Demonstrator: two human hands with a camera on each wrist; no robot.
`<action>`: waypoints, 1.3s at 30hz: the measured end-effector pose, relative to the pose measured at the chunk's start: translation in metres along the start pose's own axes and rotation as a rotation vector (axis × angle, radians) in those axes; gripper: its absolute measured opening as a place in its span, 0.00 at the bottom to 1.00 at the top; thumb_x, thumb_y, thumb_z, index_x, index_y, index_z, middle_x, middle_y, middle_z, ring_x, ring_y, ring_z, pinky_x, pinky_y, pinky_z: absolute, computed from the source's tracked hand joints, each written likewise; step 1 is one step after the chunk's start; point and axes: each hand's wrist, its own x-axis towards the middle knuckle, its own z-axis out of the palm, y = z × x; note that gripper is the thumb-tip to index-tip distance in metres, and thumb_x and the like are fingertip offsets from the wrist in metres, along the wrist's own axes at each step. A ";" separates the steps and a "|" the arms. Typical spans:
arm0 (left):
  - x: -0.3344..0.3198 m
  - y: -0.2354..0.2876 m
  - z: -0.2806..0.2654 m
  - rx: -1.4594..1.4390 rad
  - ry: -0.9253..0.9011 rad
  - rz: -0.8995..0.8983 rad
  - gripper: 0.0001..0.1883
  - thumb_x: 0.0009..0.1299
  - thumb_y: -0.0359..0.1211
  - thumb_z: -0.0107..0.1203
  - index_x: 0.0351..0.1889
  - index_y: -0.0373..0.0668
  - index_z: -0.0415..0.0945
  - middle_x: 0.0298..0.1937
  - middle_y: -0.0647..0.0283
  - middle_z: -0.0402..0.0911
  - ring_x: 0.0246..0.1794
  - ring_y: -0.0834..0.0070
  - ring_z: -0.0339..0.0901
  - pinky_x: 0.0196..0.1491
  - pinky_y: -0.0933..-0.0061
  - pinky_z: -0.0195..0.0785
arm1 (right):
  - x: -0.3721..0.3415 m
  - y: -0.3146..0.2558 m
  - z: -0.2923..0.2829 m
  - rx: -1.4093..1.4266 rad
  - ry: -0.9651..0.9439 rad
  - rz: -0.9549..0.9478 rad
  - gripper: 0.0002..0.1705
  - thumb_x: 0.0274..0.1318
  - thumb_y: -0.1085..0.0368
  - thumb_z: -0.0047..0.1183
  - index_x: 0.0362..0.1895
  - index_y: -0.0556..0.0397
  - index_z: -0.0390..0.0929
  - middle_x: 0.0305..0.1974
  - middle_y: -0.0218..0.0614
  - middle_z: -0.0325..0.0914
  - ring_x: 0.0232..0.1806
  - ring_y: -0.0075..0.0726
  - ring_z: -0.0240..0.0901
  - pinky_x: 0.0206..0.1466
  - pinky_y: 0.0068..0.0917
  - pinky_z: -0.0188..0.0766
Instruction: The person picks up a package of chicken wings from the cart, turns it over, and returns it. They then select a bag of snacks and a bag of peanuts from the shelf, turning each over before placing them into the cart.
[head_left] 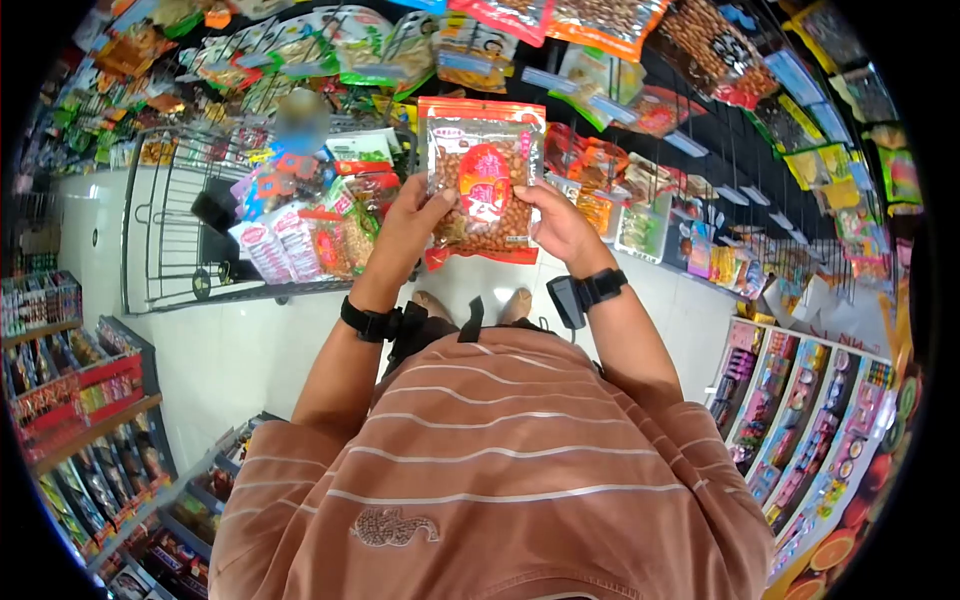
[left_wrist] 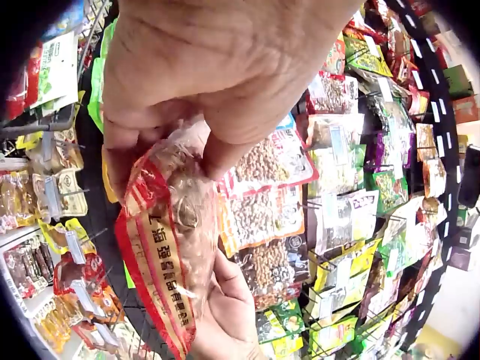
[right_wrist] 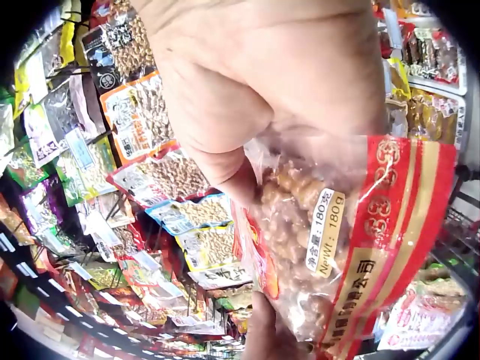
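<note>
A clear, red-edged bag of reddish-brown nuts [head_left: 487, 190] is held upright in front of the body, its front facing the head camera. The left hand [head_left: 412, 212] grips its left side, thumb on the front and fingers behind. On the right side the right hand [head_left: 556, 222] pinches it the same way. In the left wrist view the left hand [left_wrist: 225, 67] holds the crinkled side of the bag [left_wrist: 176, 240]. The right wrist view has the right hand [right_wrist: 262, 75] over the bag [right_wrist: 300, 232], which shows a printed 180g label.
A wire shopping cart [head_left: 180, 240] with several snack packs [head_left: 300, 240] stands at the left. Racks of hanging bags [head_left: 480, 50] run along the front and right. Packaged goods fill a shelf unit [head_left: 800, 410] at lower right and shelves [head_left: 90, 400] at lower left. Pale floor tiles [head_left: 200, 370] show between.
</note>
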 end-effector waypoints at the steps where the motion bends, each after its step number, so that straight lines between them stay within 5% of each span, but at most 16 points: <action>1: 0.003 0.000 0.007 0.005 -0.008 0.006 0.24 0.75 0.39 0.56 0.63 0.36 0.67 0.55 0.61 0.77 0.54 0.78 0.73 0.59 0.73 0.66 | -0.004 -0.004 -0.005 0.000 0.012 -0.009 0.23 0.62 0.65 0.56 0.60 0.54 0.69 0.56 0.34 0.76 0.57 0.34 0.75 0.61 0.38 0.74; 12: 0.020 -0.006 0.075 -0.005 -0.022 0.043 0.29 0.74 0.39 0.56 0.65 0.31 0.60 0.59 0.54 0.73 0.58 0.74 0.70 0.60 0.71 0.65 | -0.034 -0.029 -0.057 0.040 0.143 -0.072 0.24 0.62 0.67 0.56 0.61 0.56 0.67 0.53 0.35 0.77 0.54 0.32 0.77 0.58 0.33 0.74; 16: 0.025 -0.011 0.092 0.189 0.038 0.090 0.32 0.73 0.40 0.58 0.66 0.30 0.58 0.58 0.53 0.73 0.55 0.73 0.72 0.57 0.71 0.67 | -0.056 -0.045 -0.053 -0.012 0.084 -0.114 0.26 0.64 0.66 0.54 0.64 0.54 0.66 0.51 0.32 0.79 0.54 0.29 0.77 0.55 0.37 0.76; 17: 0.025 -0.011 0.097 0.257 0.088 0.104 0.33 0.73 0.40 0.59 0.67 0.31 0.57 0.58 0.53 0.73 0.54 0.72 0.73 0.56 0.71 0.68 | -0.062 -0.048 -0.049 0.005 0.095 -0.130 0.18 0.65 0.67 0.53 0.58 0.54 0.72 0.50 0.31 0.80 0.53 0.27 0.77 0.56 0.30 0.74; 20: 0.024 -0.005 0.120 0.143 0.049 0.111 0.38 0.73 0.45 0.58 0.72 0.34 0.54 0.64 0.50 0.68 0.63 0.70 0.68 0.65 0.69 0.61 | -0.062 -0.045 -0.070 -0.070 0.147 -0.163 0.22 0.64 0.66 0.53 0.63 0.51 0.70 0.51 0.29 0.78 0.52 0.26 0.76 0.53 0.34 0.76; 27: 0.045 -0.024 0.140 0.134 -0.056 0.095 0.36 0.77 0.56 0.46 0.71 0.36 0.58 0.60 0.56 0.73 0.58 0.74 0.72 0.60 0.72 0.66 | -0.102 -0.074 -0.035 -0.416 0.137 -0.193 0.29 0.65 0.56 0.55 0.67 0.51 0.67 0.54 0.30 0.76 0.52 0.23 0.73 0.53 0.26 0.72; 30: 0.052 -0.027 0.149 -0.060 -0.146 0.087 0.32 0.79 0.56 0.40 0.67 0.39 0.64 0.57 0.58 0.76 0.55 0.73 0.75 0.57 0.71 0.68 | -0.118 -0.081 -0.012 -0.490 0.028 -0.276 0.31 0.68 0.53 0.54 0.69 0.53 0.65 0.59 0.35 0.73 0.59 0.29 0.71 0.59 0.30 0.72; 33: 0.033 -0.007 0.152 -0.346 -0.171 -0.270 0.30 0.79 0.56 0.38 0.66 0.42 0.66 0.58 0.58 0.76 0.56 0.71 0.76 0.55 0.68 0.72 | -0.121 -0.078 -0.009 -0.572 -0.087 -0.310 0.32 0.68 0.52 0.53 0.70 0.52 0.66 0.62 0.39 0.71 0.62 0.34 0.69 0.62 0.33 0.70; 35: 0.020 -0.016 0.134 -0.469 -0.320 -0.251 0.32 0.78 0.57 0.38 0.68 0.43 0.65 0.61 0.55 0.75 0.57 0.66 0.76 0.54 0.65 0.74 | -0.129 -0.084 0.003 -0.664 -0.127 -0.285 0.32 0.68 0.54 0.52 0.70 0.54 0.65 0.63 0.40 0.71 0.65 0.37 0.68 0.64 0.34 0.68; 39: 0.029 -0.060 0.112 -0.823 -0.339 -0.035 0.33 0.78 0.58 0.38 0.68 0.43 0.64 0.62 0.55 0.74 0.59 0.64 0.75 0.57 0.62 0.73 | -0.134 -0.087 0.014 -0.837 -0.225 -0.311 0.30 0.68 0.54 0.51 0.68 0.55 0.68 0.68 0.43 0.67 0.70 0.40 0.63 0.67 0.36 0.65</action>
